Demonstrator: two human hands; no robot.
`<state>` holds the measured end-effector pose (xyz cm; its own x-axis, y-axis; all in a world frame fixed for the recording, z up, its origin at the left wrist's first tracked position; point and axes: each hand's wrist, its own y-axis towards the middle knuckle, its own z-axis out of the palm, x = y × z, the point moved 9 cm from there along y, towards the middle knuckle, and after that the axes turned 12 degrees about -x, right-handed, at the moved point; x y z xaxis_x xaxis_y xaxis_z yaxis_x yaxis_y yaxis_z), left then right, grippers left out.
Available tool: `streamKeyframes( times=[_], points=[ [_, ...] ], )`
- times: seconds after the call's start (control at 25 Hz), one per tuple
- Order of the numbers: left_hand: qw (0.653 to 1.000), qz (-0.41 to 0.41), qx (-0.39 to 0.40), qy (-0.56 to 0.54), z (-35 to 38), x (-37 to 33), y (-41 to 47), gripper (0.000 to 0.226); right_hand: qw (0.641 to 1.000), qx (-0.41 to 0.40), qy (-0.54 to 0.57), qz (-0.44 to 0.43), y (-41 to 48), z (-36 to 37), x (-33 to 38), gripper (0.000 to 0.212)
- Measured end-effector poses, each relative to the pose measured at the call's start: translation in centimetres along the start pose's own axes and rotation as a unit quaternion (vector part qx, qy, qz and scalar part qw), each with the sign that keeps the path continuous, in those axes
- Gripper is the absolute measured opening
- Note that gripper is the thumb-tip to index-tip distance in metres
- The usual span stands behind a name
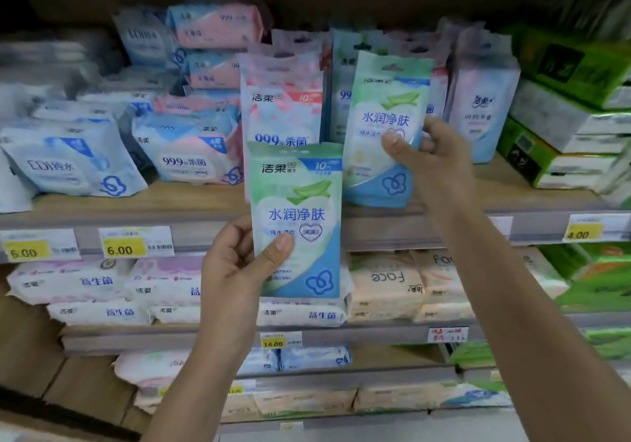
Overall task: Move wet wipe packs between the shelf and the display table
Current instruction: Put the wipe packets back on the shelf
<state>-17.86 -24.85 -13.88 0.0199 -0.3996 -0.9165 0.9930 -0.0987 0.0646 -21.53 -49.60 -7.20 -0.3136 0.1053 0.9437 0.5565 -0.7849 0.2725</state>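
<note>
1. Our landmark for everything here is the wooden shelf [191, 199] with the price rail along its front edge.
2. Our left hand [235, 271] has its grip closed round the lower aloe wipe pack [300, 209], thumb flat on the front near the bottom left and fingers tucked behind. That pack is upright with the label facing us. It's out in front of the shelf's edge and covers a bit of the rail.
3. Our right hand [426, 154] has its grip on the upper aloe wipe pack [386, 117], thumb on the front by the right edge. That one leans slightly and sits over the shelf near its front. We honestly can't tell if its bottom edge touches the board.
4. Both packs have the same green-and-blue design.
5. A pink 999 pack [280, 107] stands on the shelf, right behind the lower one.
6. Further left on the shelf are a blue pack [71, 165] and a pink-and-blue 999 pack [187, 154]. Green tissue bricks [546, 154] are stacked at the right end.
7. On the rail there's a 6.00 price tag [136, 242], with a second 6.00 tag [37, 245] left of it and a 4.00 tag [584, 231] far right.
8. Below the shelf sit white packs [95, 284] and beige face packs [386, 284], with a 14.00 tag [280, 339] under them.
</note>
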Motion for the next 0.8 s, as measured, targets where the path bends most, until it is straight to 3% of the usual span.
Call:
streamKeyframes(
  times=[0.24,0.4,0.6,0.8],
  points=[
    [1.000,0.007,-0.022,-0.004,0.7,0.4,0.8,0.024,0.995,0.044,-0.088,-0.029,3.4,2.7,-2.2,0.033],
    [0.999,0.027,-0.030,-0.010,1.7,0.0,0.1,0.024,0.978,0.075,-0.171,-0.093,2.6,2.1,-1.5,0.037],
    [0.996,0.081,0.016,0.038,7.6,-0.2,0.3,0.031,0.975,0.101,-0.158,-0.119,2.6,1.3,-0.3,0.029],
    [0.977,0.148,-0.009,0.156,11.8,0.0,2.6,0.028,0.980,0.100,-0.140,-0.097,3.4,-0.2,-0.1,0.041]
  ],
)
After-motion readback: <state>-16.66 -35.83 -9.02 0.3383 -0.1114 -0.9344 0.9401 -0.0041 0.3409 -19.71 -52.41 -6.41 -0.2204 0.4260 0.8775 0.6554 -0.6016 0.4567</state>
